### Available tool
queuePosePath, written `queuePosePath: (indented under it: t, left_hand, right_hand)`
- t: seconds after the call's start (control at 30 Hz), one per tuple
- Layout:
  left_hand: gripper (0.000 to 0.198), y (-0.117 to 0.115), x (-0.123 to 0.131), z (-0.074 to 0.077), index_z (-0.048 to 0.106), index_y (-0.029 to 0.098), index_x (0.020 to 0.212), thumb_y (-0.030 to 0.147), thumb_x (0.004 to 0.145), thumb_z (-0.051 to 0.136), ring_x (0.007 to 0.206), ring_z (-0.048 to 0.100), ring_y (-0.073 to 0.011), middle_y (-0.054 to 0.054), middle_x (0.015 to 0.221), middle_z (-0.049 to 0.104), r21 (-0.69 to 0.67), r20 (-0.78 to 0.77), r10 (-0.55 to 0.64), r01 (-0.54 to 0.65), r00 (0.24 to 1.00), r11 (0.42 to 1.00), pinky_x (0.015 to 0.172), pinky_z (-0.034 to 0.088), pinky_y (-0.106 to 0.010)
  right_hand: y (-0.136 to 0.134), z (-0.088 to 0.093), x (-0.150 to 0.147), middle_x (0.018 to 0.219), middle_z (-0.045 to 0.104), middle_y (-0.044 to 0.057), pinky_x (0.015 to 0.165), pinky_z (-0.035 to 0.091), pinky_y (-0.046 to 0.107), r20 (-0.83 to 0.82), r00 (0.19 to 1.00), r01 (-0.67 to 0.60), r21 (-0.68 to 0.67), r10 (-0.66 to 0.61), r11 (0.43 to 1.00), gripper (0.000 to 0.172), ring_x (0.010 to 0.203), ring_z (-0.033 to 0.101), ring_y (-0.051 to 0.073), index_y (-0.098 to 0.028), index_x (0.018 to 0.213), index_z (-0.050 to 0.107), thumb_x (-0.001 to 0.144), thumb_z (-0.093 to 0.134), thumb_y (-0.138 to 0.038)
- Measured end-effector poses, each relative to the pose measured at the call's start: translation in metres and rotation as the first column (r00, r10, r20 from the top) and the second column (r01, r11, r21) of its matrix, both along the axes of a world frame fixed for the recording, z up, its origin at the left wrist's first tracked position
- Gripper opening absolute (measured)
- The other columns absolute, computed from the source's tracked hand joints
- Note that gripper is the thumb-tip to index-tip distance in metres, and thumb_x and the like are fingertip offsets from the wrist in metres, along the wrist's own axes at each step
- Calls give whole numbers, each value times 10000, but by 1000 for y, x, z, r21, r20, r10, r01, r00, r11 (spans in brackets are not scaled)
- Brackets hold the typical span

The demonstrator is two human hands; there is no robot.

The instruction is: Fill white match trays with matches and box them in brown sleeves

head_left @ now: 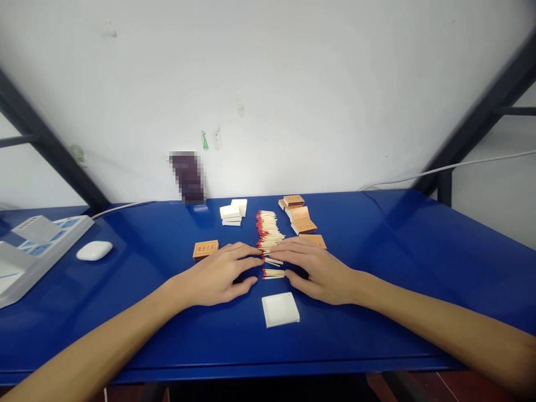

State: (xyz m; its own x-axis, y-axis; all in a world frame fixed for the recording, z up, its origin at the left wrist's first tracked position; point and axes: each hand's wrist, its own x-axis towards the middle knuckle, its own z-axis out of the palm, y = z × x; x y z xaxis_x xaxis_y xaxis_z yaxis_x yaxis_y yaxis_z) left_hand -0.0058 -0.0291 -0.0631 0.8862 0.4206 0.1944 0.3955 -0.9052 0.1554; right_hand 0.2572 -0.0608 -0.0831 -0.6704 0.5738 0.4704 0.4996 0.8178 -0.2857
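Observation:
My left hand and my right hand lie flat on the blue table, fingers stretched toward each other. Between their fingertips sits a small bunch of red-tipped matches. A larger pile of matches lies just beyond the fingertips. A white inner tray rests near me, between the wrists. An orange matchbox lies left of my left hand. Another orange matchbox sleeve is partly hidden behind my right hand. Neither hand grips anything.
Stacked white trays and several orange sleeves sit at the back by the white wall. A power strip and a white earbud case lie at the left. Dark frame struts rise at both sides.

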Motion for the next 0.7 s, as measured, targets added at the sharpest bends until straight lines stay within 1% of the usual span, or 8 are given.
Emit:
queuePosePath:
  t: [0.17,0.4,0.53,0.7]
  left_hand:
    - [358,0,-1,0,581,187,1304,292,971,502,1244,540,-268,-115,1348,579,7,-3,8,-8,1000,1000,1051,460,-449]
    - [350,0,-1,0,572,181,1299,291,976,496,1242,534,-261,-114,1345,574,-6,-8,7,-7,1000,1000,1058,449,-439]
    - [267,-2,1,2,585,192,1210,263,963,511,1220,539,-257,-111,1311,584,-28,3,5,-5,1000,1000,1030,460,-431]
    - [142,-3,1,6,559,194,1078,221,943,523,1119,566,-236,-93,1209,607,-80,18,11,-10,1000,997,958,479,-395]
  right_hand:
    - [1,1,0,1235,663,105,1008,486,485,2,1000,2,-5,-2,1000,384,1168,583,257,-198,1278,597,910,508,-135]
    - [0,3,-1,1153,680,102,980,496,458,1,1000,-2,-24,2,1000,360,1105,595,244,-194,1237,615,900,515,-118]
    - [0,2,-1,1138,681,103,977,491,463,-5,1000,-9,-19,9,1000,361,1095,593,250,-187,1239,612,899,513,-119]
    - [0,2,-1,1134,678,102,975,486,462,3,1000,-12,-22,12,1000,340,1091,589,253,-188,1213,618,898,511,-116]
